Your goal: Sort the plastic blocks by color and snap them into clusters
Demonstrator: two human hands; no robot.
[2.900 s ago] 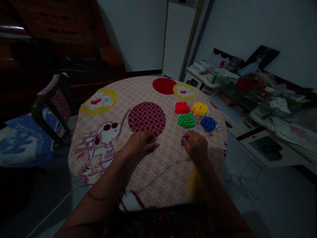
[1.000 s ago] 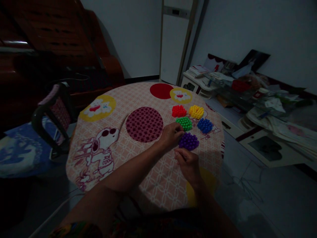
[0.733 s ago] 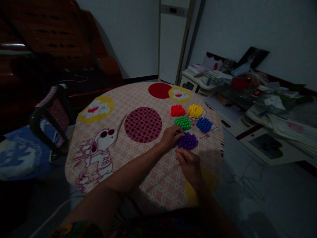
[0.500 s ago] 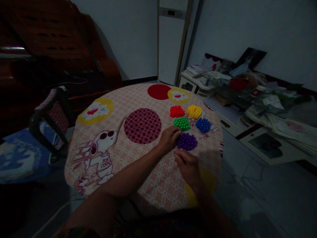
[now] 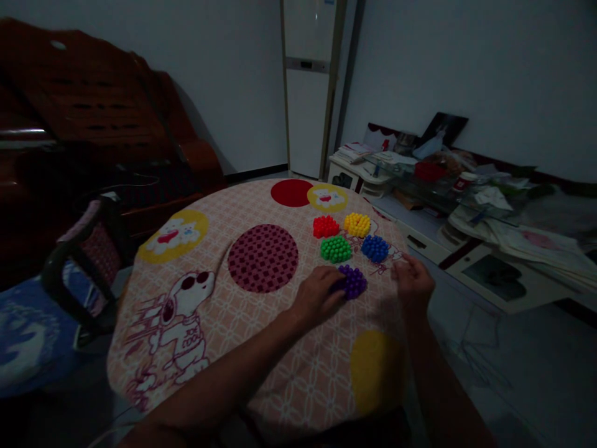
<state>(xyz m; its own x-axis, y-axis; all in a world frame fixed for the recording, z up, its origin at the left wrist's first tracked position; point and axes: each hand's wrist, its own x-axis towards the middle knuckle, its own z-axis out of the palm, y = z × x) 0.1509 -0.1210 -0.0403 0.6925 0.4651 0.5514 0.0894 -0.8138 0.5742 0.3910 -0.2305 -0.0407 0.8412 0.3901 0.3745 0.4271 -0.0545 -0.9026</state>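
My left hand (image 5: pixel 319 291) is at the left side of a purple bead cluster (image 5: pixel 354 282), its thumb and fingers closed on that edge. Farther right, my right hand (image 5: pixel 414 281) is raised by the table's right edge with fingertips pinched together; anything between them is too small or dark to make out. Beyond the purple one lie a green bead cluster (image 5: pixel 336 249) and a blue bead cluster (image 5: pixel 375 249). Behind these sit a red bead cluster (image 5: pixel 325 226) and a yellow bead cluster (image 5: pixel 357 225).
A patterned cloth covers the round table (image 5: pixel 280 342). To the left stands a dark-framed chair (image 5: pixel 88 274), with a wooden bench (image 5: pixel 107 118) behind it. Along the right wall, a low cabinet (image 5: pixel 431 249) carries papers and clutter. A tall white unit (image 5: pixel 308 118) fills the corner.
My right hand has moved right, away from the purple cluster to the table's edge. My left hand has come down onto the cluster's left side. The view has tilted up slightly.
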